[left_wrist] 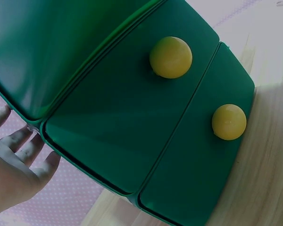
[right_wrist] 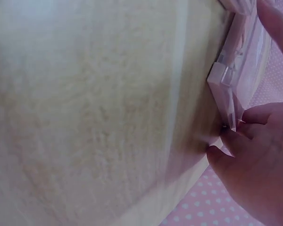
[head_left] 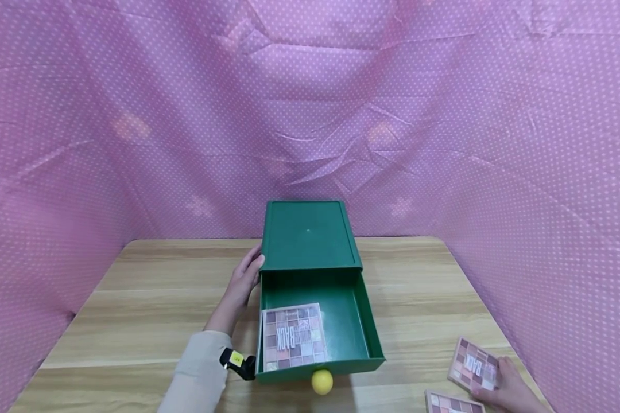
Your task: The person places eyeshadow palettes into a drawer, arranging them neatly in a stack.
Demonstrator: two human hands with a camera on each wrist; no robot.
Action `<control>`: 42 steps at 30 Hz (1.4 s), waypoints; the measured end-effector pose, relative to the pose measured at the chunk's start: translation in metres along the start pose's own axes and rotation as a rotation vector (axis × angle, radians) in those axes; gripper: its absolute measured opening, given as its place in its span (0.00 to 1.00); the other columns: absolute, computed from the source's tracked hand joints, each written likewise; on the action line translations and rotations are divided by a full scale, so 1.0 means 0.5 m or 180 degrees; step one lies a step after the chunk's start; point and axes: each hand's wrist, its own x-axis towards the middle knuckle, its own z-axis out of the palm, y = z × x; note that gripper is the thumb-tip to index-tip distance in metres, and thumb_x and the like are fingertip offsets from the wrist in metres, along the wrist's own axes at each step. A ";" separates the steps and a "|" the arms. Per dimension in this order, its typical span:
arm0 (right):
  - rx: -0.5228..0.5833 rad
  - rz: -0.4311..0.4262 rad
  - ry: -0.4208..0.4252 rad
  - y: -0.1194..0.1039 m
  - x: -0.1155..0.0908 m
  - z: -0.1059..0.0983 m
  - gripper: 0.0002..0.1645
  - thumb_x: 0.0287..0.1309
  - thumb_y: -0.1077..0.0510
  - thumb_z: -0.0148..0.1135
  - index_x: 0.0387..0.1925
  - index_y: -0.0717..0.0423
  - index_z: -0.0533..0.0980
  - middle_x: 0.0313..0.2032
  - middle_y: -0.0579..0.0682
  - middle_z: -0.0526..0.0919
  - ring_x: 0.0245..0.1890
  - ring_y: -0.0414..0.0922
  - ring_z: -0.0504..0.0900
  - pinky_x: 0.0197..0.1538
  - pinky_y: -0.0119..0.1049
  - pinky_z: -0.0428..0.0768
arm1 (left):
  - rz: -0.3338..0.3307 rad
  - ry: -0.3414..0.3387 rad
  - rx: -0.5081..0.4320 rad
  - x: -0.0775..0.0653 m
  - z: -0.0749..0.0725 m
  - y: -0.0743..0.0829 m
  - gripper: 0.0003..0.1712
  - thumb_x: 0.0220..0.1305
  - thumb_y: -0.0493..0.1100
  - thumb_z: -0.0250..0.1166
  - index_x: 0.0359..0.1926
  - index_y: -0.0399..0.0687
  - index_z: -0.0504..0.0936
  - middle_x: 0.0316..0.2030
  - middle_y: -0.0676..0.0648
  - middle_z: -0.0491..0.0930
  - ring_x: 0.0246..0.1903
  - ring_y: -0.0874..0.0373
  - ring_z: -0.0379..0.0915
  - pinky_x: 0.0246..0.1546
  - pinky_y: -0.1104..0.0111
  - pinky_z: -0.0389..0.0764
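A green drawer cabinet (head_left: 310, 235) stands at the table's back with its top drawer (head_left: 341, 321) pulled out. One eyeshadow palette (head_left: 293, 337) lies in the drawer's left part, near the front. My left hand (head_left: 245, 274) rests against the cabinet's left side, fingers extended; the left wrist view shows its fingertips (left_wrist: 23, 139) along the edge. At the table's right, my right hand (head_left: 511, 387) grips another eyeshadow palette (head_left: 473, 364) by its right end, thumb on the near side. Close in front of it lies a further eyeshadow palette (head_left: 452, 404), partly cut off by the frame.
A yellow knob (head_left: 322, 382) sticks out from the open drawer's front. Two lower drawers with yellow knobs (left_wrist: 228, 122) are closed beneath it. Pink dotted cloth (head_left: 310, 115) hangs behind and on both sides of the wooden table (head_left: 150, 321).
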 end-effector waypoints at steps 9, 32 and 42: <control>0.0068 0.0141 -0.0177 0.014 0.006 0.005 0.70 0.44 0.42 0.69 0.58 0.88 0.36 0.58 0.86 0.38 0.57 0.82 0.41 0.59 0.70 0.48 | 0.0022 -0.0001 -0.0035 -0.004 0.005 -0.002 0.32 0.69 0.51 0.47 0.71 0.49 0.54 0.71 0.41 0.52 0.70 0.45 0.47 0.67 0.45 0.53; 0.0172 0.0161 0.0570 -0.047 0.002 -0.009 0.59 0.43 0.42 0.71 0.54 0.87 0.53 0.46 0.78 0.69 0.41 0.60 0.77 0.47 0.58 0.76 | 0.0025 -0.0006 0.0021 -0.005 0.004 0.001 0.32 0.69 0.53 0.47 0.71 0.51 0.55 0.71 0.43 0.53 0.70 0.45 0.47 0.68 0.47 0.52; 0.0214 -0.0133 0.0726 -0.108 -0.004 -0.057 0.53 0.42 0.48 0.73 0.50 0.86 0.55 0.43 0.73 0.67 0.37 0.54 0.74 0.36 0.43 0.80 | 0.0059 -0.0040 -0.0035 0.004 -0.002 -0.002 0.32 0.69 0.51 0.47 0.70 0.48 0.55 0.70 0.41 0.53 0.70 0.44 0.47 0.67 0.45 0.52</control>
